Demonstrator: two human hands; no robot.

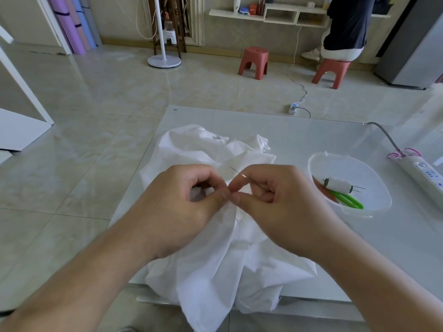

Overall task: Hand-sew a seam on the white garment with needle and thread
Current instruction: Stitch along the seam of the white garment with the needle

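Observation:
The white garment (215, 255) lies bunched on the pale glass table (299, 133) and hangs over its near edge. My left hand (182, 207) pinches a raised fold of the cloth between thumb and curled fingers. My right hand (271, 202) meets it fingertip to fingertip and pinches the thin needle (235, 170), whose point sticks up and away to the left above the fold. A fine white thread (239, 215) trails down from the pinch. The seam itself is hidden between my fingers.
A clear plastic dish (381, 185) at the right holds a white thread spool (338, 185) with needles and green snips (347, 201). A white power strip (424, 173) lies at the table's right edge. Two red stools (253, 62) stand on the floor; a person sits on the right one.

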